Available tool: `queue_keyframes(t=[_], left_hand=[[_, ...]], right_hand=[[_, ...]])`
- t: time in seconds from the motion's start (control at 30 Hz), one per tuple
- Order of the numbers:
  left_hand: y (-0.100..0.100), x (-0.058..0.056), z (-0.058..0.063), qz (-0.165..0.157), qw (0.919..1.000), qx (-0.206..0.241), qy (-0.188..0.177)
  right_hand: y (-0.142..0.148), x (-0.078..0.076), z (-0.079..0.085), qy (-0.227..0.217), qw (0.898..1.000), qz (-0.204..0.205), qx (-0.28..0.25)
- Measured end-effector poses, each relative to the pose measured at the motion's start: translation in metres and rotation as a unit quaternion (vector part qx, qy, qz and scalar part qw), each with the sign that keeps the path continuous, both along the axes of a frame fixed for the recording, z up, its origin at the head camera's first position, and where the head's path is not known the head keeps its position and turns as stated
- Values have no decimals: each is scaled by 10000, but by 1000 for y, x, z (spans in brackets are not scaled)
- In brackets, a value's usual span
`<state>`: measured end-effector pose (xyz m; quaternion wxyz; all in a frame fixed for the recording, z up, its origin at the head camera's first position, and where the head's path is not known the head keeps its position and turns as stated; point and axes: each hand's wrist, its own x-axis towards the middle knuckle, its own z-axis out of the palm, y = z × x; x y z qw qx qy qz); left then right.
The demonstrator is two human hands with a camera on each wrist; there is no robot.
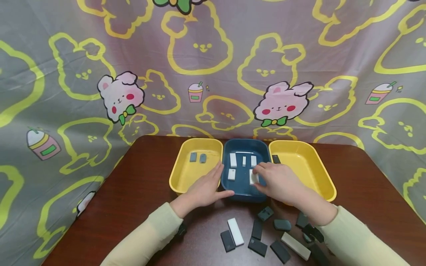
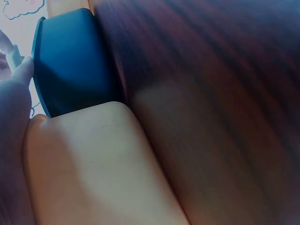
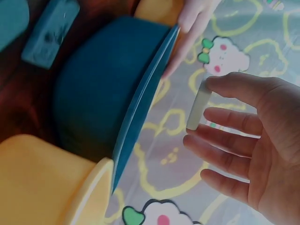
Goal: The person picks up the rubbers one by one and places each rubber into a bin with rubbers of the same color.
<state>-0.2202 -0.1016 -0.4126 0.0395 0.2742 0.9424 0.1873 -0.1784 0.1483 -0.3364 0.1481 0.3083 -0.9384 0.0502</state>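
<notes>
My right hand (image 1: 281, 181) pinches a small white rectangular block (image 3: 200, 105) between thumb and fingertips, over the right side of the blue bin (image 1: 241, 187). Inside that bin lie several white blocks of different sizes, among them a larger one (image 1: 233, 160) at the back left. With fingers extended, my left hand (image 1: 204, 189) lies over the edge where the left yellow bin (image 1: 181, 177) meets the blue one. Two grey-blue pieces (image 1: 193, 157) sit at the back of that yellow bin. The right forearm partly covers the right yellow bin (image 1: 307, 168), which contains a dark piece (image 1: 276, 159).
Loose dark blocks (image 1: 227, 241) are scattered on the brown table (image 1: 133, 192) in front of the bins. Among them lie a white bar (image 1: 235, 231) and a beige bar (image 1: 296, 245). A patterned cloth (image 1: 213, 44) hangs behind the table.
</notes>
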Motion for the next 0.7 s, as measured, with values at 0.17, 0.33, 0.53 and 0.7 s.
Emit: queue_keyframes(t=[0.17, 0.33, 0.53, 0.7], left_hand=[[1, 0, 1, 5, 10000, 4, -23], [1, 1, 3, 27, 9999, -25, -99], [1, 1, 4, 33, 9999, -25, -119], [1, 1, 3, 41, 9999, -15, -108]], right_hand=[[1, -22, 0, -267, 9995, -137, -26], [-1, -41, -2, -646, 9975, -278, 103], [-5, -62, -6, -1203, 9913, -463, 270], [-11, -75, -16, -1589, 9845, -460, 582]])
